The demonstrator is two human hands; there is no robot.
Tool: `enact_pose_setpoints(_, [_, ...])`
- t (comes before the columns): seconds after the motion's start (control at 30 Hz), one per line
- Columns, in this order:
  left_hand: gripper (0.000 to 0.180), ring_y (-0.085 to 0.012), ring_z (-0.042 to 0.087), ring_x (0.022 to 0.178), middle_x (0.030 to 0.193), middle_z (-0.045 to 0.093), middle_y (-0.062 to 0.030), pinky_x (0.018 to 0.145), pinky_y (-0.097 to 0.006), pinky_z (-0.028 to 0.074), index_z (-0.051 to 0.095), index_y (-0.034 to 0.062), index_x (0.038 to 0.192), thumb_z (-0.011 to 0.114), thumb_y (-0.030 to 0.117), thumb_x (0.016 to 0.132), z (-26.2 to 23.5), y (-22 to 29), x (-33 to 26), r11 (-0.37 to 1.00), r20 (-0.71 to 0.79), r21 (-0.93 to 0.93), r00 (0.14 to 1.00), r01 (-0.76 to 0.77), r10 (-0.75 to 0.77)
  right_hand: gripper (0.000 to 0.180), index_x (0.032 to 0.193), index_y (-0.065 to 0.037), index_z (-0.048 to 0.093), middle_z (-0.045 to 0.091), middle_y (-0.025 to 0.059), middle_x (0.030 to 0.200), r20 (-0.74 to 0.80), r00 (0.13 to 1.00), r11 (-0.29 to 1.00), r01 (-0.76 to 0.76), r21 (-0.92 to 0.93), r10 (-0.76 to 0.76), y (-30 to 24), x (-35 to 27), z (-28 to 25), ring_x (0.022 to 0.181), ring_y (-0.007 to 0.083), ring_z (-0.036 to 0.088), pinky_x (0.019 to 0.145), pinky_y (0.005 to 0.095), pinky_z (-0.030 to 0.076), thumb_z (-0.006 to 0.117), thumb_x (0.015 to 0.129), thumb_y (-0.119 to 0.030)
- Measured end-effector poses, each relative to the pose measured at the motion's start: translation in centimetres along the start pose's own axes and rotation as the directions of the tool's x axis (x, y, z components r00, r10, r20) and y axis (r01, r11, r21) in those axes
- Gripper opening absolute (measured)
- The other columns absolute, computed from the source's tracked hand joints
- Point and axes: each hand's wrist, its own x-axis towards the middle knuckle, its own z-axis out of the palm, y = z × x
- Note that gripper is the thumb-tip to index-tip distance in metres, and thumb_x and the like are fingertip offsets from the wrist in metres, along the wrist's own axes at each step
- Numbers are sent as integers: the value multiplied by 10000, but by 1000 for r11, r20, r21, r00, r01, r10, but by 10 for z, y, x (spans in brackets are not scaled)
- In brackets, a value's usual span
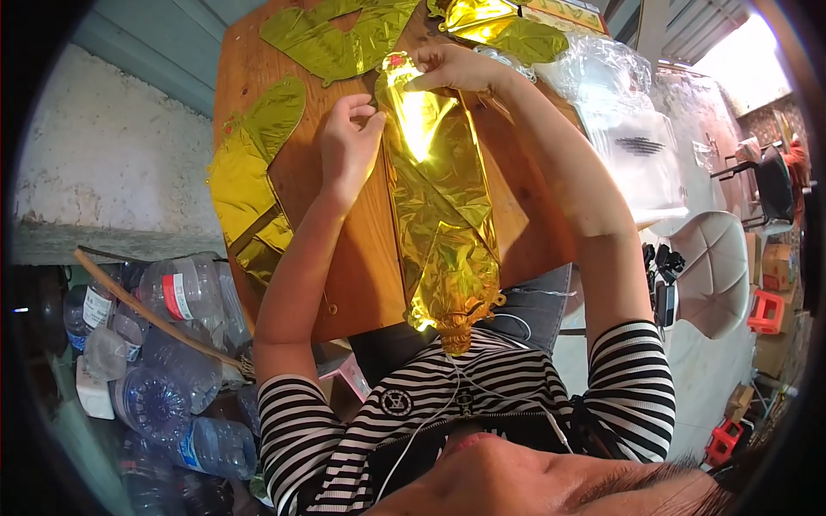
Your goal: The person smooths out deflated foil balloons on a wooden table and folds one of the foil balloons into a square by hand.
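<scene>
A long, flat gold foil balloon [443, 198] lies across the middle of the wooden table, its crinkled near end hanging over the front edge toward my lap. A small reddish mark shows at its far end. My right hand [452, 69] is closed on that far end, with thumb and fingers pinching the foil. Beside the balloon's left edge is my left hand [351, 142], fingers curled toward the thumb. Its fingertips meet close to the foil, and what they hold, if anything, is too small to make out.
More flat gold foil balloons lie at the table's left [249, 181], at its far side [344, 39] and at the far right [508, 30]. Clear plastic packaging [607, 69] sits to the right. Several plastic bottles [181, 370] and a wooden stick [146, 301] are at lower left. A white chair [710, 275] stands right.
</scene>
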Motion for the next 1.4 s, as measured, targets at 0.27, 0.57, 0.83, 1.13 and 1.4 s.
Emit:
enact_pose_setpoints(0.27, [467, -327, 690, 1016, 1106, 716, -148, 858, -414, 542, 633, 8, 1204, 756, 339, 899, 16, 38, -20, 868, 8, 495, 998, -52, 55, 233, 1160, -70, 637, 670, -26, 1034, 8, 1000, 981, 6, 193, -8, 29, 14, -5, 896, 37, 603, 783, 193, 487, 718, 947, -118])
enact_pose_setpoints(0.57, [283, -82, 646, 762, 847, 737, -40, 700, -254, 496, 700, -48, 1042, 742, 214, 945, 21, 1, 0, 968, 240, -111, 951, 225, -194, 383, 1285, -59, 637, 645, -56, 961, 26, 995, 978, 87, 191, -94, 25, 11, 4, 848, 44, 568, 760, 220, 458, 753, 938, -171])
enact_pose_setpoints(0.83, [429, -128, 679, 889, 1016, 728, -81, 715, -269, 527, 575, -57, 1299, 735, 134, 949, 15, 20, 3, 892, 315, -260, 906, 370, -284, 431, 1303, -60, 627, 686, -28, 1075, -4, 1000, 988, 17, 156, -16, 26, 11, 5, 970, 69, 615, 875, 243, 502, 793, 910, -123])
enact_pose_setpoints(1.13, [646, -211, 695, 974, 1147, 678, -175, 813, -348, 603, 383, -143, 1414, 744, 65, 920, 9, 12, 6, 878, 255, -318, 924, 357, -283, 568, 1364, -45, 625, 724, 31, 1101, 39, 999, 992, 32, 122, -37, 23, 15, 8, 991, 109, 642, 890, 274, 507, 837, 857, -185])
enact_pose_setpoints(1.4, [284, -249, 694, 942, 1048, 710, -76, 813, -403, 554, 702, 41, 1139, 760, 130, 876, 6, 15, -10, 798, 67, 480, 922, -364, 381, 444, 1296, -46, 615, 729, 23, 1067, 22, 1000, 995, -15, 96, 13, 32, 18, 8, 951, 99, 661, 868, 265, 537, 795, 896, -114])
